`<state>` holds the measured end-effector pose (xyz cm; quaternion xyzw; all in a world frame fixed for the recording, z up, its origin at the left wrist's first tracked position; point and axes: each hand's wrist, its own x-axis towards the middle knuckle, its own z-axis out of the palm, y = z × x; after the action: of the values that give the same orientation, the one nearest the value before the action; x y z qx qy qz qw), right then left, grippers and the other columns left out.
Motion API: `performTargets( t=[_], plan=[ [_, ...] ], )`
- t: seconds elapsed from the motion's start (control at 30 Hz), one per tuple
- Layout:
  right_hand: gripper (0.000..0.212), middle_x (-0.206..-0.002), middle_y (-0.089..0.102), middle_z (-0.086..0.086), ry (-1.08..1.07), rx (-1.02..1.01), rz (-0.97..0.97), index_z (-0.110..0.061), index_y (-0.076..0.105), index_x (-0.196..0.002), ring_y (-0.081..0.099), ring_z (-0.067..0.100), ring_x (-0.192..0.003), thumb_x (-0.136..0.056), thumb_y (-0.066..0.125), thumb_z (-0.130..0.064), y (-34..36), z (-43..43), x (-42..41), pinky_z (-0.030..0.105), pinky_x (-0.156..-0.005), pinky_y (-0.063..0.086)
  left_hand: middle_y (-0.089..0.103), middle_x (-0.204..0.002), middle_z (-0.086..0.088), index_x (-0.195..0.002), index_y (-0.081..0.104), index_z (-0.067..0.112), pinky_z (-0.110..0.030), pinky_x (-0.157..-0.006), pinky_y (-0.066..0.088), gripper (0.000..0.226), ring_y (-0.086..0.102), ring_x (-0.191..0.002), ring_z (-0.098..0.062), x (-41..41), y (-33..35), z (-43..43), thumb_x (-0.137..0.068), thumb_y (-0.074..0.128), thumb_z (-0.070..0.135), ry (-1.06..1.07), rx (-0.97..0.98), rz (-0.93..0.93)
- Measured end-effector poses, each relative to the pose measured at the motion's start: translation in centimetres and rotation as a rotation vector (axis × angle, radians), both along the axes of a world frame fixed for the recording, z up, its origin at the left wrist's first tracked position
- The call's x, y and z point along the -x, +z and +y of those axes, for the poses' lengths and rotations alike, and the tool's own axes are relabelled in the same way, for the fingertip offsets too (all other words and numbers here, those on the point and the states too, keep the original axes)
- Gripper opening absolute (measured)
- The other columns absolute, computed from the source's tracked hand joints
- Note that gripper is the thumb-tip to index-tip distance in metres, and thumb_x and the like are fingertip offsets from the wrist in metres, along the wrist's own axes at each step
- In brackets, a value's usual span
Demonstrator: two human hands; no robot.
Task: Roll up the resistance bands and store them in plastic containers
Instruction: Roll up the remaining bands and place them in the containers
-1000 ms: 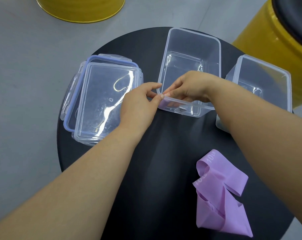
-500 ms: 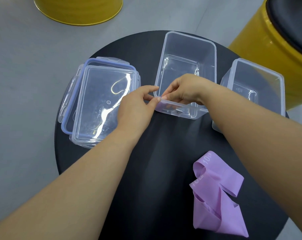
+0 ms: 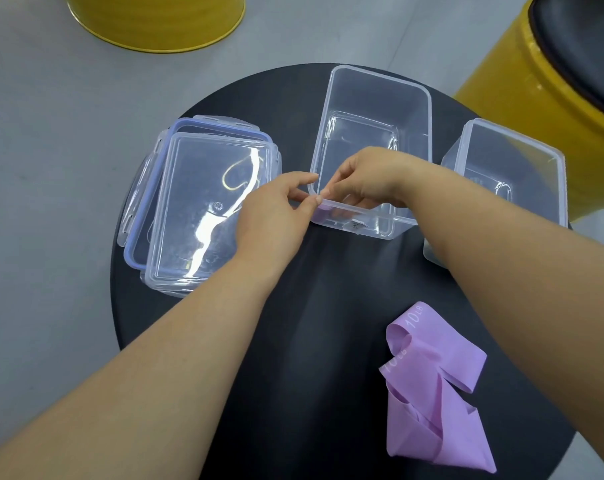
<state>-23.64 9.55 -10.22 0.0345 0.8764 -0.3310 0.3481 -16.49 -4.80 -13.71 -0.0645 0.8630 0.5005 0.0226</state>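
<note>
While my fingers (image 3: 331, 190) are closed in a pinch, I start from them. The thumb and forefinger of my right hand (image 3: 369, 178) reach over the near rim and hold the rolled band (image 3: 324, 213), a small purple roll that I see only through the clear wall. My left hand (image 3: 272, 220) meets them from outside at the same corner. Its thumb and forefinger tips are pressed on the end of the roll, as far as I can tell, and its other fingers are loosely curled.

Compared with one second ago, both hands have stayed at this near-left corner of the middle container (image 3: 376, 227), but the roll has gone lower. Before, it was at the height of the rim; now it sits behind the wall, inside. I judge that this band is almost stored. What remains is to let go without the roll opening again, because such rubber likes to spring back.

Going outward, the right container (image 3: 511, 137) stands open just beside the middle one. On the left lie the lids (image 3: 203, 216), a clear one on top of one with a blue seal. Near my right forearm the loose band (image 3: 435, 393) lies crumpled on the black bench (image 3: 328, 341), not yet rolled; I think it is the next job. A yellow drum (image 3: 155, 22) stands on the floor beyond.
</note>
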Motion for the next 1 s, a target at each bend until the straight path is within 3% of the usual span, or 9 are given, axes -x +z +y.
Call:
performTargets(
  t=[0.57, 0.83, 0.9, 1.0],
  plan=[
    [0.012, -0.084, 0.075, 0.004, 0.025, -0.036, 0.017, -0.014, 0.07, -0.088, 0.072, 0.019, -0.083, -0.085, 0.068, -0.026, 0.0, 0.0, -0.2, 0.036, -0.088, 0.055, 0.062, -0.086, 0.015, -0.116, 0.063, 0.032, -0.026, -0.083, 0.048, 0.029, 0.058, -0.082, -0.008, 0.0, 0.2, 0.0, -0.088, 0.063, 0.026, 0.001, 0.005, 0.007],
    [0.019, -0.087, 0.07, 0.002, -0.012, -0.039, 0.057, -0.01, 0.068, -0.098, 0.068, 0.014, -0.074, -0.09, 0.062, -0.027, 0.1, 0.1, -0.2, 0.024, -0.068, 0.056, 0.062, -0.084, 0.015, -0.118, 0.061, 0.031, -0.026, -0.082, 0.048, 0.031, 0.059, -0.082, -0.008, 0.0, 0.2, 0.0, -0.087, 0.063, 0.025, 0.011, 0.007, 0.018],
    [0.019, -0.084, 0.067, -0.001, -0.036, -0.035, 0.095, -0.01, 0.067, -0.098, 0.064, 0.01, -0.068, -0.091, 0.061, -0.026, 0.2, 0.1, -0.4, 0.02, -0.06, 0.052, 0.061, -0.083, 0.016, -0.115, 0.061, 0.029, -0.027, -0.081, 0.049, 0.029, 0.06, -0.083, -0.009, -0.1, 0.3, -0.1, -0.087, 0.063, 0.025, 0.017, 0.012, 0.011],
    [0.017, -0.087, 0.067, -0.001, -0.067, -0.041, 0.22, -0.012, 0.067, -0.099, 0.06, 0.011, -0.068, -0.091, 0.059, -0.025, 0.7, 0.1, -1.0, 0.02, -0.058, 0.049, 0.061, -0.082, 0.016, -0.108, 0.062, 0.026, -0.029, -0.079, 0.05, 0.021, 0.061, -0.082, -0.01, -0.3, 0.8, -0.2, -0.087, 0.062, 0.026, 0.028, 0.023, -0.003]
  ],
)
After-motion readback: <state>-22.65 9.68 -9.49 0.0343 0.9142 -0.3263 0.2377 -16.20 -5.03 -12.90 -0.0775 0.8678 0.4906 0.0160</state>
